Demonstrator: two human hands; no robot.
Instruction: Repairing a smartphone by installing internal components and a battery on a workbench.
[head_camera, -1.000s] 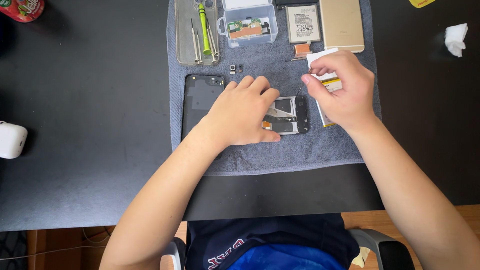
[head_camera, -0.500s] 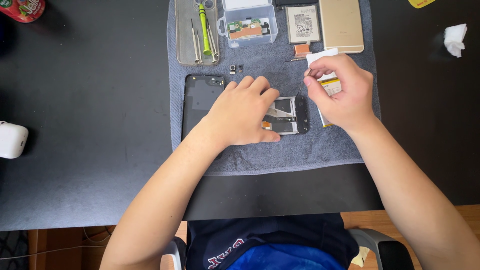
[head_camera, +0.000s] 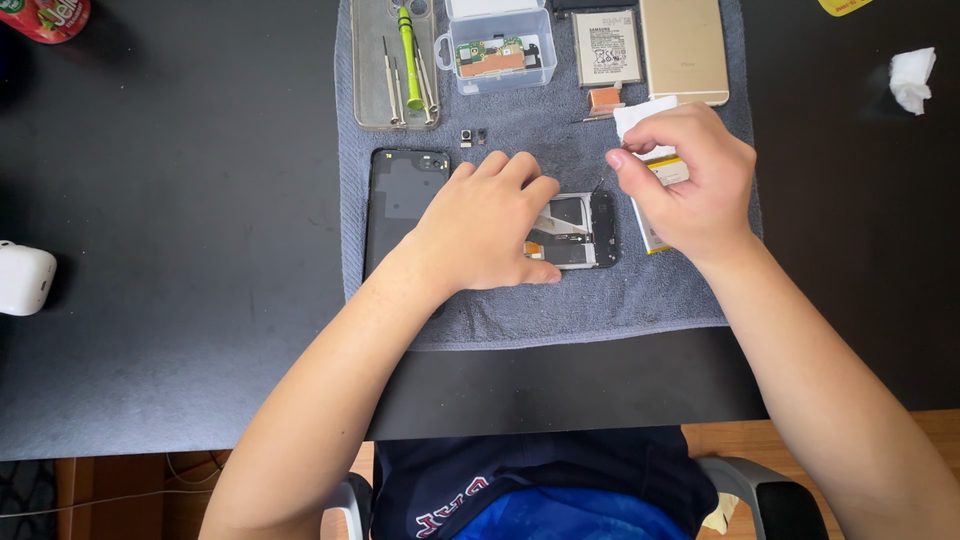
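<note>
An opened phone body with its metal insides showing lies on a grey towel. My left hand rests flat on it and presses it down. My right hand hovers just right of the phone, fingers pinched on a small white and yellow piece; most of that piece is hidden. A black phone back cover lies to the left of my left hand.
At the towel's far edge sit a clear tray with a green screwdriver and thin tools, a clear box holding a circuit board, a battery, and a gold phone shell. A white object lies far left, crumpled tissue far right.
My right hand has lifted slightly and shifted its pinch on the small white piece. My left hand stays on the phone.
</note>
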